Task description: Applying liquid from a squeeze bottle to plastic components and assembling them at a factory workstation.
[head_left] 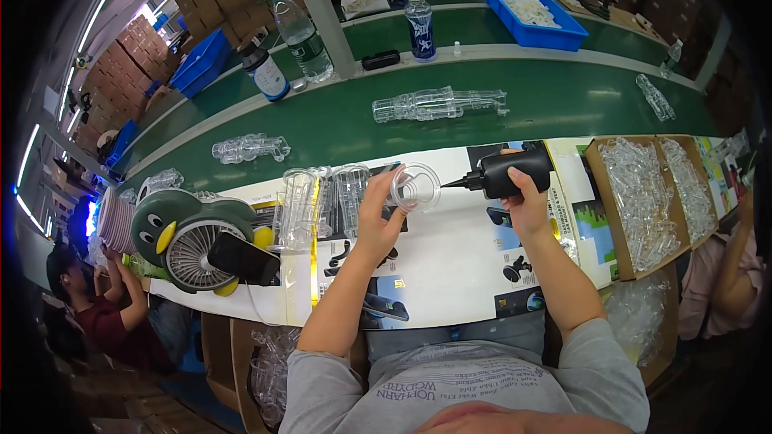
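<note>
My left hand (376, 213) grips a clear plastic part with a round flared rim (416, 187), its opening turned toward my right hand. In my right hand (524, 193) lies a black squeeze bottle (507, 175), tipped sideways. The bottle's thin pointed nozzle reaches left, close to the rim of the clear part; whether it touches I cannot tell. Several clear plastic cylinders (299, 209) stand just left of my left hand. Beneath both hands is a white printed cardboard sheet (450, 265).
A penguin-shaped fan (197, 253) with a phone (244, 259) against it stands at left. Right, a cardboard box (619, 217) holds many small clear parts. Clear assemblies (438, 104) lie on the green belt (563, 108). Bottles (420, 24) and a blue tray (537, 16) stand beyond. People sit at both sides.
</note>
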The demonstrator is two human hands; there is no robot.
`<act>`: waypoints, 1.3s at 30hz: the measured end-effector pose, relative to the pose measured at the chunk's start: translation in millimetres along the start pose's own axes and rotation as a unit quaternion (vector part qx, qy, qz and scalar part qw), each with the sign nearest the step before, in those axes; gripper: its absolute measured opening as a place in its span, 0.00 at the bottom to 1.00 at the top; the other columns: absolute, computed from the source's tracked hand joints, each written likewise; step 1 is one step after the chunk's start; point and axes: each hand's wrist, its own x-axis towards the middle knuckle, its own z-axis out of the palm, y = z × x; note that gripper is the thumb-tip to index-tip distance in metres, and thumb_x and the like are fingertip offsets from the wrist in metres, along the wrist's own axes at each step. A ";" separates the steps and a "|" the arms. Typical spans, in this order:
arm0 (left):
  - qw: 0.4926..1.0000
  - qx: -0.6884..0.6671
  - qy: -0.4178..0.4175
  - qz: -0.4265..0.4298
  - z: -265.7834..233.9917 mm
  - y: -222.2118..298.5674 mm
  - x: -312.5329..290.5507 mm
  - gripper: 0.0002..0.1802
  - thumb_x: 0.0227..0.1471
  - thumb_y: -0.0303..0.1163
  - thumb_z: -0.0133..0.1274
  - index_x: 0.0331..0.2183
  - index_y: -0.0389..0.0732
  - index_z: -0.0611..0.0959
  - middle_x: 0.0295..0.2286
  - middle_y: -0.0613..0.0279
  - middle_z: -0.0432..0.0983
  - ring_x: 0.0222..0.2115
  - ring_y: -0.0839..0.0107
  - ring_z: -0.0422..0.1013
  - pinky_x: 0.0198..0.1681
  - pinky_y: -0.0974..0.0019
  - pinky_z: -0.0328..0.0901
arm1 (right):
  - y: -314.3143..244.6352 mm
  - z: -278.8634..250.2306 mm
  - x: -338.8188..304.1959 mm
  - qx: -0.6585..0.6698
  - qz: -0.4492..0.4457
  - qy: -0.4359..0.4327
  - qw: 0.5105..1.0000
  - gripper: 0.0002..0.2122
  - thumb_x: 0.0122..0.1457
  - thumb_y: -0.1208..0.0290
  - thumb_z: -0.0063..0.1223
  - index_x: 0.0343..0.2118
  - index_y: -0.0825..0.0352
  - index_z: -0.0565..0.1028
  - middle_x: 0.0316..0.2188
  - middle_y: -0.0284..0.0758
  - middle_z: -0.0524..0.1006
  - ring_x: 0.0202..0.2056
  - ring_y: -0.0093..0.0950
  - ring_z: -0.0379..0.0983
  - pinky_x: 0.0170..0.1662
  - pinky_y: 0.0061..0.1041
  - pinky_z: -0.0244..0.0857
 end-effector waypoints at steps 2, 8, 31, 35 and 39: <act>1.000 -0.003 0.000 -0.003 0.2 -0.7 -0.3 0.27 0.41 0.24 0.57 0.47 0.37 0.71 0.41 0.54 0.68 0.42 0.60 0.66 0.45 0.65 0.61 | -0.3 -0.9 0.0 -0.017 0.005 -0.003 1.000 0.15 0.49 0.67 0.50 0.40 0.65 0.71 0.24 0.31 0.72 0.17 0.15 0.64 0.18 0.12 0.57; 0.998 -0.056 0.000 -0.037 3.0 -4.4 -4.4 0.27 0.43 0.23 0.56 0.47 0.37 0.69 0.41 0.55 0.69 0.44 0.62 0.66 0.47 0.65 0.61 | -0.7 1.5 0.9 -0.012 0.003 0.007 1.000 0.15 0.49 0.66 0.50 0.40 0.65 0.71 0.24 0.31 0.72 0.17 0.15 0.63 0.17 0.11 0.58; 0.996 -0.077 0.007 -0.035 4.2 -7.3 -7.2 0.24 0.47 0.26 0.54 0.47 0.36 0.66 0.44 0.56 0.66 0.46 0.66 0.63 0.51 0.64 0.55 | 1.7 2.4 0.8 -0.011 0.004 0.004 1.000 0.16 0.49 0.65 0.50 0.41 0.65 0.71 0.24 0.30 0.71 0.17 0.14 0.62 0.19 0.12 0.56; 0.997 -0.074 0.004 -0.038 3.2 -5.1 -6.5 0.24 0.47 0.26 0.54 0.47 0.36 0.66 0.44 0.56 0.66 0.47 0.65 0.63 0.52 0.64 0.55 | 1.2 0.7 1.1 -0.006 0.005 -0.002 1.000 0.16 0.49 0.65 0.50 0.41 0.65 0.71 0.25 0.30 0.72 0.17 0.14 0.62 0.17 0.10 0.56; 0.997 -0.076 0.006 -0.033 4.8 -6.1 -6.8 0.24 0.47 0.26 0.53 0.47 0.35 0.67 0.44 0.56 0.66 0.47 0.65 0.63 0.52 0.64 0.55 | 1.0 -2.4 1.1 0.005 0.005 -0.003 1.000 0.15 0.52 0.68 0.49 0.42 0.67 0.69 0.23 0.32 0.71 0.16 0.16 0.63 0.16 0.13 0.58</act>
